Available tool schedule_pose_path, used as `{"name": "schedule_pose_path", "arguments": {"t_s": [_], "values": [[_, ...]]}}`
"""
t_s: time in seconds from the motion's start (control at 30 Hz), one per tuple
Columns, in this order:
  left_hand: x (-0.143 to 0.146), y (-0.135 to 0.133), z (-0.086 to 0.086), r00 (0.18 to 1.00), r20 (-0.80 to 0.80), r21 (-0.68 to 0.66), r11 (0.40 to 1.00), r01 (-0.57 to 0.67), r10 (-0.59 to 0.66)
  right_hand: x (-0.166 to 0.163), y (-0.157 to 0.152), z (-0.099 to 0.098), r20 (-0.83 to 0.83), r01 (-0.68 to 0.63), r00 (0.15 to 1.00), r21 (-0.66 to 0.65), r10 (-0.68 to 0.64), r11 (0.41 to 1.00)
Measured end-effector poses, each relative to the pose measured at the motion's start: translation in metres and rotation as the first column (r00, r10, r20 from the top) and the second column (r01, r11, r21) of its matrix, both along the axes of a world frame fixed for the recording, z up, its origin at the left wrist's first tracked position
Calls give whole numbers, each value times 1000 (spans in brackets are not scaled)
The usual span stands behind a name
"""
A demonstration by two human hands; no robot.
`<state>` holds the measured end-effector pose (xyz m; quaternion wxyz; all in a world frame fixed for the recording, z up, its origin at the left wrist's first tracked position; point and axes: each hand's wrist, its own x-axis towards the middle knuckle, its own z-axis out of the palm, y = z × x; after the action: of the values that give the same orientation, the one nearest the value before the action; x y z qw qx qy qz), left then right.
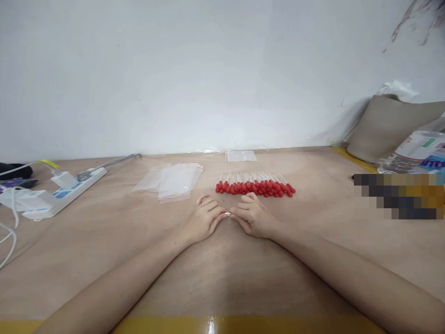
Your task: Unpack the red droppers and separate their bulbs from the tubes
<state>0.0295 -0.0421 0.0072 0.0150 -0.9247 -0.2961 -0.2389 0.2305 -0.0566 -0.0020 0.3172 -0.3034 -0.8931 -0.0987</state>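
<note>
My left hand (207, 217) and my right hand (254, 216) meet at the middle of the table, fingertips pinched on the two ends of a small clear plastic bag (227, 214). Only a thin shiny strip of it shows in the gap; the fingers cover the rest. Just beyond my right hand lies a row of white sticks with red heads (255, 187), like large matches, their heads towards me. Past my left hand, flat clear zip bags (178, 182) overlap in a loose pile.
Another small flat bag (241, 156) lies by the wall. At the left a white power strip (74, 192) holds plugs and cables. On the right are a grey-beige container (389, 123), a water bottle (410, 150) and a blurred-out patch. Yellow tape (225, 324) edges the table's front.
</note>
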Motion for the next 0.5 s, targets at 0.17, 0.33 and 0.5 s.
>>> {"name": "schedule_pose_path", "arguments": {"t_s": [0.17,0.33,0.5], "values": [[-2,-3,4,998,-57,-5,1000,3,-3,1,-3,3,5,3,1000,99,-3,995],[-3,-4,2,998,-69,-8,1000,2,-2,3,-4,1,33,0,999,190,-7,982],[-13,-3,3,997,-76,-47,999,-3,0,11,-2,-4,77,-26,997,240,7,970]]}}
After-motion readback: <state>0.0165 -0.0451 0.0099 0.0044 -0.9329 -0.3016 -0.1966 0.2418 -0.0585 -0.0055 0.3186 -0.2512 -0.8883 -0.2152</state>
